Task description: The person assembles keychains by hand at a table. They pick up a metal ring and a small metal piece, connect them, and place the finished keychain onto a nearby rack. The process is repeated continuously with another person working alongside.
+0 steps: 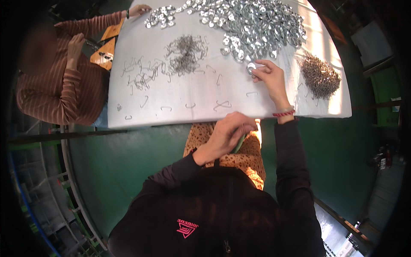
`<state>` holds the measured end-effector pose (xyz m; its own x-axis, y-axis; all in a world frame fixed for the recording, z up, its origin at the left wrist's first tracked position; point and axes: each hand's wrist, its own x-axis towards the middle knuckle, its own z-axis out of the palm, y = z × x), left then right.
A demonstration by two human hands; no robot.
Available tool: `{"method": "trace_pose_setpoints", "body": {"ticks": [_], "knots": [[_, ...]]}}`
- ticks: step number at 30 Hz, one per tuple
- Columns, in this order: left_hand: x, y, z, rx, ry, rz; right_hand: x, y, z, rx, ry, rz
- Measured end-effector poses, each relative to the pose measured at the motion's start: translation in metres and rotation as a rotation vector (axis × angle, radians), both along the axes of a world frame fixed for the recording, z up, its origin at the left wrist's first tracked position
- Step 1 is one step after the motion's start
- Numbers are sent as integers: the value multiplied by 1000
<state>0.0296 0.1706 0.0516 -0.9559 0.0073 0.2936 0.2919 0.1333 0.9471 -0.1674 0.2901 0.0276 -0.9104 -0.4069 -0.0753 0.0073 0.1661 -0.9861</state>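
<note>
My right hand point(271, 79) reaches over the white table and pinches a shiny round metal piece point(251, 67) between thumb and fingers. It is at the near edge of a large pile of similar round metal pieces point(267, 28). My left hand point(229, 132) is closed in front of the table's near edge, above my lap. A curved green thing point(239, 144) shows below its fingers; most of it is hidden, so its kind is unclear. Loose bent wire hooks point(222, 104) lie along the table's near side.
A tangled heap of wire hooks point(186, 53) sits mid-table, with more scattered to its left. At the right is a dense pile of small brownish metal pieces point(320, 77). A co-worker in a striped sweater point(85, 85) sits at the left, one hand point(139, 10) beside a smaller group of discs.
</note>
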Motion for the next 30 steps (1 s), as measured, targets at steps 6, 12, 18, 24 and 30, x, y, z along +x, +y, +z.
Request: {"method": "trace_pose_setpoints", "body": {"ticks": [6, 12, 18, 24, 30], "knots": [[-11, 11, -5, 53, -60, 45, 90, 41, 34, -224, -95, -33], [-16, 20, -13, -3, -60, 134, 137, 49, 56, -181, 5, -167], [-9, 22, -16, -7, -3, 88, 152, 45, 53, -344, -4, -217], [-49, -58, -40, -304, 44, 425, 159, 59, 46, -408, 4, -166], [-90, -145, -70, -1054, -5, 516, 161, 66, 50, -363, -24, -108]]}}
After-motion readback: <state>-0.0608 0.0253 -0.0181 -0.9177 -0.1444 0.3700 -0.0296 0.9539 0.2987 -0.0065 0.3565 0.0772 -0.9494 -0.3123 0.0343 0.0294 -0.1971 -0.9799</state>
